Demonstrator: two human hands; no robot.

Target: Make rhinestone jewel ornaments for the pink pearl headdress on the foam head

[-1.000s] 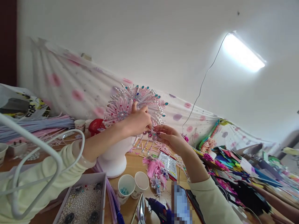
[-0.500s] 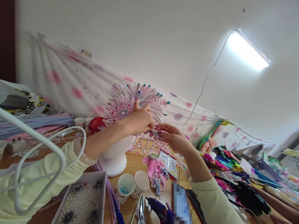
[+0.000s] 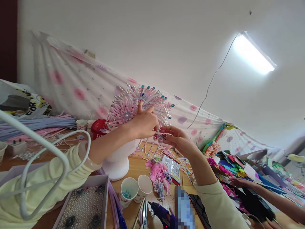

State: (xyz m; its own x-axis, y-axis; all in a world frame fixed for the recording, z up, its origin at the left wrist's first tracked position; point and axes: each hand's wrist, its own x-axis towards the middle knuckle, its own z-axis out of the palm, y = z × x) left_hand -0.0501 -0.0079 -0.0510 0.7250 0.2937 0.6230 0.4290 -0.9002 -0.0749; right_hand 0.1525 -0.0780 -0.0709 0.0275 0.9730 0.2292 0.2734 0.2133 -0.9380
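A pink headdress (image 3: pixel 122 109) with pearl sprays and coloured gems sits on a white foam head (image 3: pixel 119 167). My left hand (image 3: pixel 145 123) reaches across its front, one finger raised against the petals. Its other fingers are closed at the headdress's lower right edge, just above a gem-set beaded pendant (image 3: pixel 156 137). From the right, my right hand (image 3: pixel 179 140) pinches this pendant between thumb and fingers, close to my left fingertips. Strings of beads dangle below it. What exactly lies between the left fingertips is partly hidden.
In front stand paper cups, one with blue beads (image 3: pixel 127 194), scissors (image 3: pixel 144 214), a glue gun (image 3: pixel 163 213) and a tray of pearls (image 3: pixel 83 206). A pink tassel (image 3: pixel 154 170) lies behind them. A white cable (image 3: pixel 64 159) loops at left; a co-worker's hand (image 3: pixel 243 183) is at far right.
Both my hands keep almost the same pose at the headdress and pendant; the view shifts slightly. At far right, the co-worker's hand has risen over the black object.
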